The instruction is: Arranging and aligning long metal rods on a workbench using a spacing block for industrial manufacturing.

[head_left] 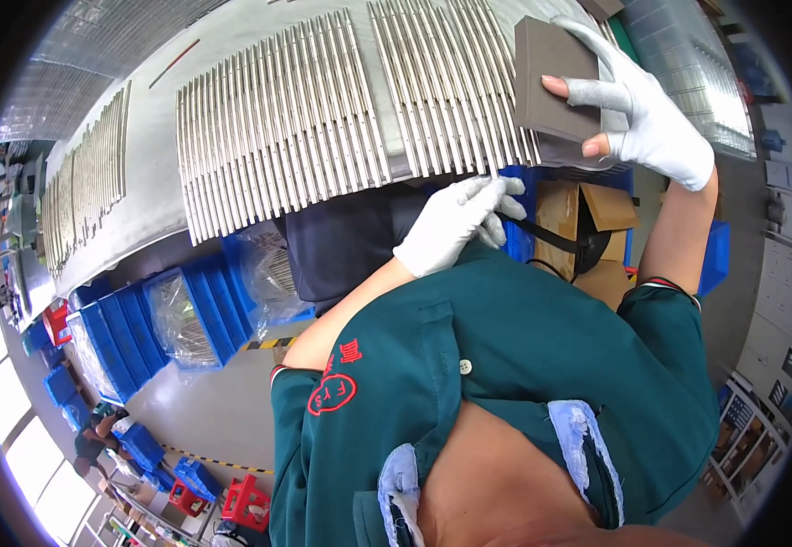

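My right hand [637,114], in a white glove with some bare fingertips, grips a flat grey-brown block [546,82], perhaps foam, at the right end of the table. It rests by the last of the metal rods. My left hand [455,223], in a white glove, is closed at the table's near edge, its fingers around the near end of a slim metal rod [480,118]. Many similar silver rods [277,128] lie side by side in rows to the left, small dark marks or holes along them. Part of the left fingertips is hidden.
Another group of rods [86,187] lies at the table's far left. Below the edge stand blue bins [123,337] with plastic-wrapped contents, and an open cardboard box [607,210] with a black strap. Stacked clear trays [701,82] stand at far right. People work at lower left.
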`<state>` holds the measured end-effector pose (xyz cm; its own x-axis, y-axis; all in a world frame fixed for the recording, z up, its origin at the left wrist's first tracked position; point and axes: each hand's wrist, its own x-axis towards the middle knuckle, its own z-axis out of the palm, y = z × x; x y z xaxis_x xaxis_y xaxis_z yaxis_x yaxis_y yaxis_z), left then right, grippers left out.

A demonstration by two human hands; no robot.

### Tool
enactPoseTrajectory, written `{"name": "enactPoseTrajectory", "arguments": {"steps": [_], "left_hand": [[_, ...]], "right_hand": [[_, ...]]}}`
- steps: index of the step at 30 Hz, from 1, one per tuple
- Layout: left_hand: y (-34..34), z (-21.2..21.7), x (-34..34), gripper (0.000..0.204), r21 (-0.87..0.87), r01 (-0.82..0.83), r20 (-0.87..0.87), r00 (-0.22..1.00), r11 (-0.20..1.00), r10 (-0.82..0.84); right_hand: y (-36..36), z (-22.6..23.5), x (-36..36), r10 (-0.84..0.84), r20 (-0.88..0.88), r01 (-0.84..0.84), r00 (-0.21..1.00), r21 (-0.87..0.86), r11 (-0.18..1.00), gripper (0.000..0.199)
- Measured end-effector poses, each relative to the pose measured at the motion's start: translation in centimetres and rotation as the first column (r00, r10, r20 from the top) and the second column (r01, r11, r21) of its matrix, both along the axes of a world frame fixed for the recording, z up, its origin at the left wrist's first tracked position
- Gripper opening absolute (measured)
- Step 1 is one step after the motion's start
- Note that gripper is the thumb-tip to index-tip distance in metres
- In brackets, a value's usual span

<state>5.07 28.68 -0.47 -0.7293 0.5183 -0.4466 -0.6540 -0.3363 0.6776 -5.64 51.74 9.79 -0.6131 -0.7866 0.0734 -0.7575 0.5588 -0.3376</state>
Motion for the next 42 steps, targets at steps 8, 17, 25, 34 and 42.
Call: {"name": "enactPoseTrajectory", "arguments": {"steps": [8, 17, 25, 34, 42], "left_hand": [[-0.1, -0.3, 0.0, 0.035, 0.094, 0.029, 0.006, 1.000, 0.995, -0.029], [0.1, 0.5, 0.2, 0.038, -0.011, 0.085, -0.007, 0.996, 0.996, -0.085], [-0.3, 0.8, -0.1, 0.030, 0.020, 0.062, 0.004, 0.998, 0.998, -0.062], [0.1, -0.3, 0.5, 0.034, 0.015, -0.030, -0.031, 0.999, 0.999, 0.030], [0.2, 0.0, -0.5, 0.031, 0.001, 0.032, 0.075, 0.997, 0.999, -0.032]], "right_hand": [[-3.3, -2.1, 0.6, 0.187, -0.013, -0.187, 0.982, 0.020, 0.982, 0.060], [-3.7, -1.4, 0.7, 0.200, 0.118, -0.195, 0.973, -0.056, 0.979, 0.063], [-0.4, 0.0, 0.1, 0.081, 0.085, -0.076, 0.993, -0.067, 0.995, 0.061], [-5.2, -1.1, 1.7, 0.183, 0.066, -0.187, 0.981, 0.053, 0.981, 0.056], [-0.9, 0.5, 0.3, -0.085, 0.224, 0.167, 0.971, -0.379, 0.910, 0.098]]}}
